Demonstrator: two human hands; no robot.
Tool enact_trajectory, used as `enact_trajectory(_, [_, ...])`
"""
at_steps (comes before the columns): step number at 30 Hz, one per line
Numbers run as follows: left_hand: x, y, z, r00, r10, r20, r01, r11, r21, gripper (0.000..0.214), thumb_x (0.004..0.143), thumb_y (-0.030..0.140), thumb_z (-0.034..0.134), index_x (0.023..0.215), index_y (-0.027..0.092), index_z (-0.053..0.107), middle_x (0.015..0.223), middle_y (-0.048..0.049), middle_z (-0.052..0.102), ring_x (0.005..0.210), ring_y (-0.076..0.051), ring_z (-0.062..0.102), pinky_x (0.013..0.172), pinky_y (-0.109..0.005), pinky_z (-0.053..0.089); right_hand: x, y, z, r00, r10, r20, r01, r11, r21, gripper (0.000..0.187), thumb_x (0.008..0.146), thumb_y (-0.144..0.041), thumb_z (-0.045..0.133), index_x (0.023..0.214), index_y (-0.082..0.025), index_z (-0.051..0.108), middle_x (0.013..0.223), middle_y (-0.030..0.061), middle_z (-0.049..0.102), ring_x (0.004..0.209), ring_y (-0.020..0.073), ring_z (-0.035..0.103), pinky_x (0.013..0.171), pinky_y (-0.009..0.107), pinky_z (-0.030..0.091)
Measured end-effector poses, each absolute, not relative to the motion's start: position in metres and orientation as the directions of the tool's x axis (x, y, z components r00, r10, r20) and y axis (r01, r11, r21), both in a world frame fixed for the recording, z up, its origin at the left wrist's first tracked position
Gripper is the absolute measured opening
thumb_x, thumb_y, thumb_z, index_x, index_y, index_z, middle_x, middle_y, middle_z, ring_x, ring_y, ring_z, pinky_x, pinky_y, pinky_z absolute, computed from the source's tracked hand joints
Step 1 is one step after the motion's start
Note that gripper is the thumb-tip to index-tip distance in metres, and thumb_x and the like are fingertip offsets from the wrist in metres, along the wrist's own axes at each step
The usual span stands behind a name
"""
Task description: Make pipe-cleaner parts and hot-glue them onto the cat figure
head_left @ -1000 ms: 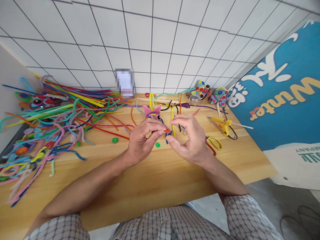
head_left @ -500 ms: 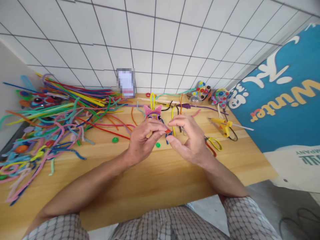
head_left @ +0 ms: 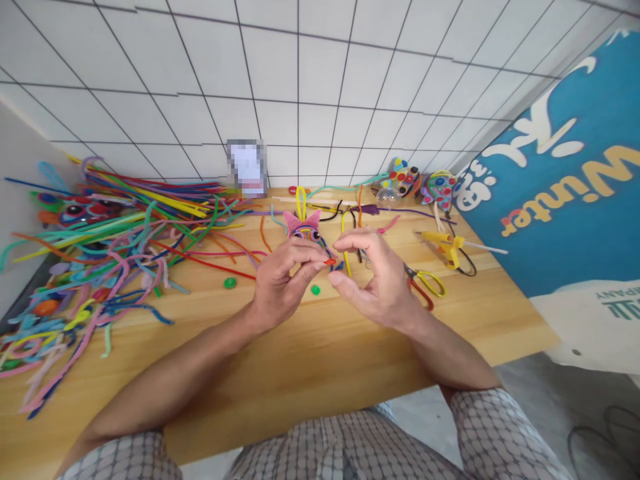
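Between thumb and fingertips, my left hand (head_left: 286, 277) pinches a small red button (head_left: 330, 262), seen nearly edge-on. My right hand (head_left: 377, 279) curves just to the right of it, thumb and fingers apart with nothing between them. Behind the hands lies a pipe-cleaner figure (head_left: 303, 223) with pink pointed ears, googly eyes and a yellow loop on top; my left hand hides its lower part. One green button (head_left: 315, 290) rests on the table below the hands, and another green button (head_left: 229, 283) is left of my left hand.
Many coloured pipe cleaners (head_left: 165, 200) cover the table's left side. At right lie scissors (head_left: 431, 283) and a yellow glue gun (head_left: 444, 245) with its cord. Two decorated figures (head_left: 440, 190) stand at the back right. A phone (head_left: 247, 168) leans on the tiled wall.
The view has shifted slightly. The red button has turned a little in my left fingertips; my right hand stays open beside it.
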State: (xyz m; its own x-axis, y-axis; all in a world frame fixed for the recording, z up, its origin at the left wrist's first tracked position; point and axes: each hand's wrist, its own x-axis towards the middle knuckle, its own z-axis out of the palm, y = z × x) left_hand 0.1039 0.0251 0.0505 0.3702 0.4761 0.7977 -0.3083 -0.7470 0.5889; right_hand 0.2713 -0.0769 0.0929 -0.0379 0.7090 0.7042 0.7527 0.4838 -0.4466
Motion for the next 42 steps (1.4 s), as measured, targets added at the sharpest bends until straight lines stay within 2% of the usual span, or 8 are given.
enact_trajectory(6, [0.103, 0.026, 0.051, 0.339, 0.422, 0.841, -0.355, -0.771, 0.529, 0.011, 0.099, 0.013, 0.072, 0.104, 0.022, 0.075, 0.096, -0.0041, 0.079, 0.089, -0.015, 0.075, 0.079, -0.027, 0.060, 0.267, -0.074, 0.091, -0.077, 0.676, 0.733, 0.745, 0.528, -0.408, 0.022, 0.096, -0.030, 0.073, 0.113, -0.022, 0.063, 0.112, 0.0103, 0.074, 0.107, 0.0251, 0.072, 0.094, 0.044, 0.060])
enact_trajectory(16, [0.104, 0.024, 0.050, 0.359, 0.473, 0.805, -0.354, -0.729, 0.586, 0.007, 0.098, 0.017, 0.075, 0.101, 0.022, 0.077, 0.092, -0.0039, 0.078, 0.085, -0.015, 0.075, 0.078, -0.027, 0.060, 0.266, -0.077, 0.091, -0.079, 0.646, 0.759, 0.746, 0.543, -0.385, 0.014, 0.097, -0.028, 0.072, 0.109, -0.023, 0.065, 0.110, 0.0089, 0.076, 0.105, 0.0245, 0.073, 0.088, 0.042, 0.060])
enact_trajectory(22, [0.106, 0.024, 0.045, 0.368, 0.589, 0.720, -0.373, -0.616, 0.694, 0.006, 0.095, 0.019, 0.079, 0.099, 0.024, 0.080, 0.093, -0.0034, 0.079, 0.086, -0.014, 0.074, 0.079, -0.026, 0.059, 0.266, -0.076, 0.090, -0.104, 0.619, 0.779, 0.778, 0.538, -0.324, 0.016, 0.098, -0.027, 0.071, 0.113, -0.023, 0.066, 0.112, 0.0093, 0.077, 0.107, 0.0255, 0.074, 0.091, 0.043, 0.060])
enact_trajectory(26, [0.106, 0.024, 0.045, 0.385, 0.637, 0.668, -0.371, -0.556, 0.744, 0.002, 0.094, 0.025, 0.082, 0.095, 0.024, 0.080, 0.092, -0.0036, 0.079, 0.085, -0.015, 0.073, 0.081, -0.028, 0.059, 0.266, -0.076, 0.089, -0.120, 0.603, 0.789, 0.791, 0.538, -0.291, 0.020, 0.098, -0.025, 0.071, 0.117, -0.021, 0.065, 0.114, 0.0104, 0.077, 0.107, 0.0254, 0.074, 0.091, 0.043, 0.061])
enact_trajectory(31, [0.106, 0.022, 0.046, 0.430, 0.672, 0.603, -0.361, -0.484, 0.797, 0.008, 0.092, 0.030, 0.084, 0.094, 0.023, 0.080, 0.089, -0.0038, 0.078, 0.084, -0.016, 0.072, 0.081, -0.030, 0.058, 0.266, -0.076, 0.089, -0.147, 0.577, 0.803, 0.813, 0.533, -0.234, 0.025, 0.098, -0.023, 0.071, 0.123, -0.022, 0.065, 0.114, 0.0100, 0.077, 0.107, 0.0259, 0.074, 0.090, 0.044, 0.062])
enact_trajectory(37, [0.107, 0.020, 0.051, 0.486, 0.742, 0.462, -0.346, -0.322, 0.881, 0.015, 0.092, 0.036, 0.083, 0.091, 0.022, 0.078, 0.084, -0.0019, 0.074, 0.072, -0.012, 0.065, 0.069, -0.025, 0.055, 0.268, -0.077, 0.089, -0.175, 0.573, 0.801, 0.819, 0.536, -0.204, 0.035, 0.097, -0.021, 0.071, 0.132, -0.023, 0.066, 0.115, 0.0098, 0.076, 0.105, 0.0263, 0.073, 0.089, 0.045, 0.062])
enact_trajectory(42, [0.108, 0.019, 0.059, 0.561, 0.748, 0.354, -0.336, -0.185, 0.923, 0.022, 0.090, 0.041, 0.085, 0.089, 0.021, 0.078, 0.080, -0.0011, 0.072, 0.062, -0.010, 0.058, 0.058, -0.023, 0.050, 0.272, -0.079, 0.091, -0.189, 0.592, 0.784, 0.846, 0.503, -0.176, 0.039, 0.097, -0.022, 0.069, 0.136, -0.024, 0.064, 0.119, 0.0110, 0.075, 0.107, 0.0275, 0.073, 0.089, 0.046, 0.062])
